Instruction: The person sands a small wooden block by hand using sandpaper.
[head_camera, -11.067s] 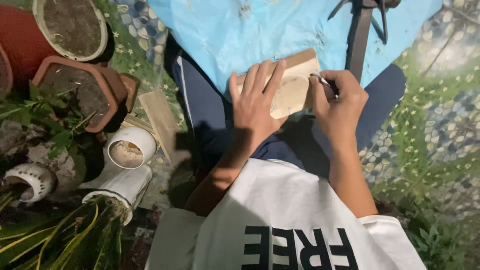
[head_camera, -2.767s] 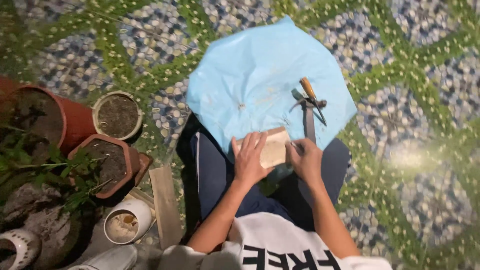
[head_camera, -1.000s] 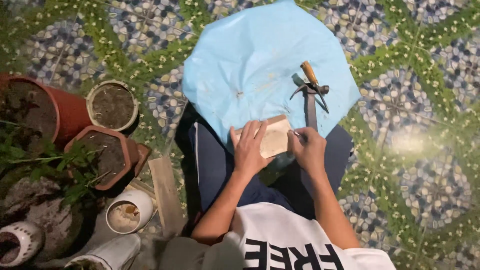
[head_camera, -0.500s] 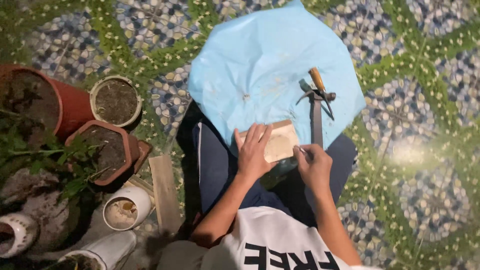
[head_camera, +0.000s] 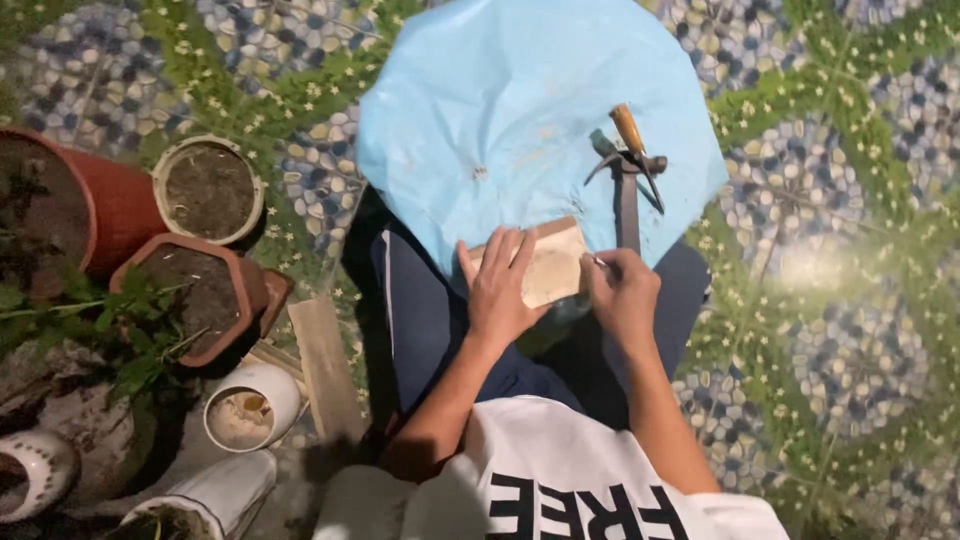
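Wooden block (head_camera: 553, 263) under left hand (head_camera: 500, 290); right hand (head_camera: 622, 296) perhaps gripping a tool.

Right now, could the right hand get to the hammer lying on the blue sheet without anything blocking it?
Probably yes. The right hand sits at the wooden block's right edge, and the hammer lies just beyond it on the blue sheet, with nothing between them. It seems to hold a small tool, which it might need to put down first.

Left hand (head_camera: 503, 290) lies flat, fingers spread; right hand (head_camera: 622, 296) is curled closed, both forearms extended
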